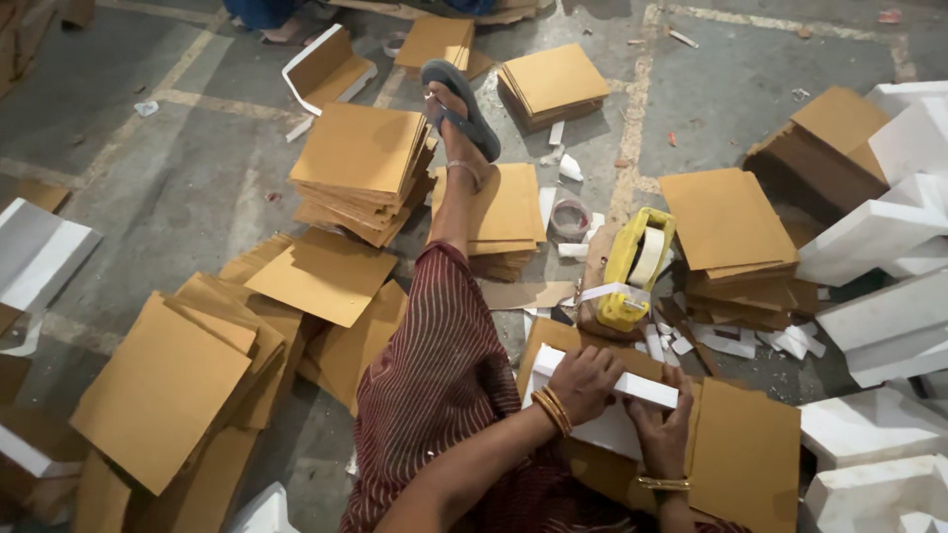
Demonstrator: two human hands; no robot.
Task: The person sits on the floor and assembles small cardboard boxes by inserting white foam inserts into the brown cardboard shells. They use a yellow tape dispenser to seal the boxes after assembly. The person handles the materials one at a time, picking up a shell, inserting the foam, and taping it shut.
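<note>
- The person is sitting on the grey concrete floor (178,188), one leg stretched out, keeping the work in the lap.
- The left hand (585,383) is pressing its grip down over the long white foam block (632,387), steadying it against the brown cardboard sheet (746,449) beneath.
- The right hand (664,434) is gripping the block's underside from below.
- The yellow tape dispenser (637,268) is lying just ahead, within reach.
- Stacks of brown cardboard sheets (360,168) are ringing the person.

Matt brown cardboard sheets (360,148) lie on the rough grey concrete floor (178,188), beside smooth white foam blocks (894,321) and a glossy yellow plastic tape dispenser (632,271).
</note>
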